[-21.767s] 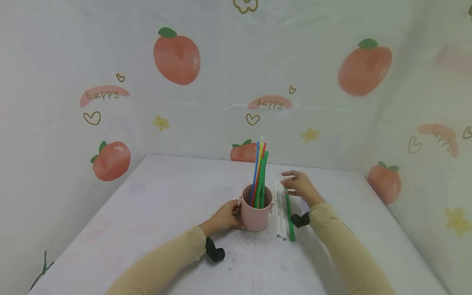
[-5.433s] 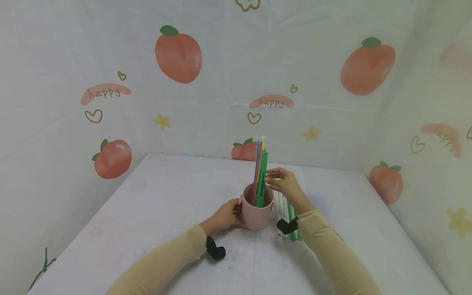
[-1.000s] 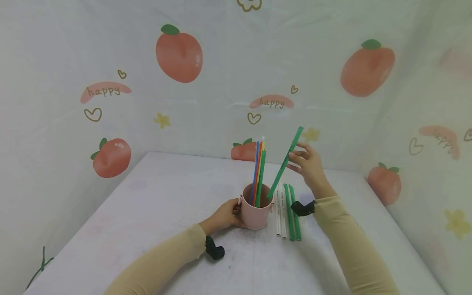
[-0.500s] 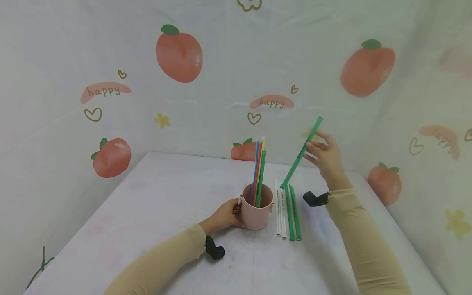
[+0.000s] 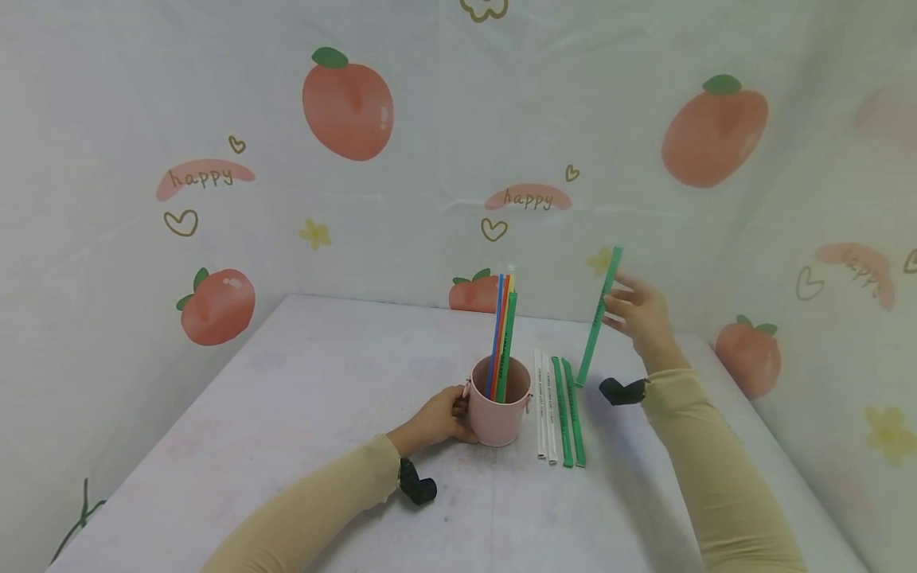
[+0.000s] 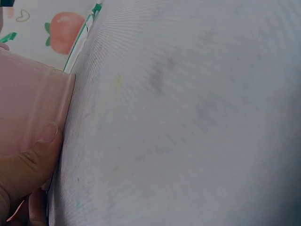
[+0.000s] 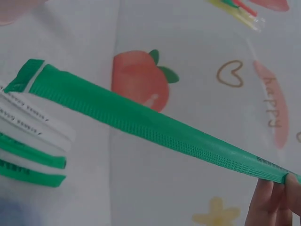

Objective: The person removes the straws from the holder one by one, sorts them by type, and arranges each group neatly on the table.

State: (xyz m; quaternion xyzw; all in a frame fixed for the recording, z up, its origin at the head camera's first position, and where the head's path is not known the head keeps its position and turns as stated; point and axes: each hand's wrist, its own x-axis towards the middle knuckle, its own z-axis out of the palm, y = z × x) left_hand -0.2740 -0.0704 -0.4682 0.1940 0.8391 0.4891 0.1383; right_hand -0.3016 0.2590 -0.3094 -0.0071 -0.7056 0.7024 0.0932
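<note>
My left hand (image 5: 435, 417) grips the left side of a small pink bucket (image 5: 496, 423), its thumb pressed low on the wall in the left wrist view. Inside the bucket stand a green wrapped straw (image 5: 507, 342) and blue, red and yellow straws (image 5: 497, 334), leaning together. Off to the right, my right hand (image 5: 641, 312) pinches another green wrapped straw (image 7: 141, 120) by its upper part. It hangs at a slant, its lower end beside the row on the table. That row has two white wrapped straws (image 5: 546, 414) and two green wrapped straws (image 5: 568, 414), side by side.
The white-covered table (image 5: 322, 374) reaches back to a cloth wall (image 5: 430, 239) printed with fruit. A black wrist camera (image 5: 417, 484) sits on the left wrist and another wrist camera (image 5: 622, 391) on the right.
The right hand has drawn one green wrapped straw out of the bucket, rightwards past the row, then lowered it and turned it more upright. The left hand and bucket have stayed put.
</note>
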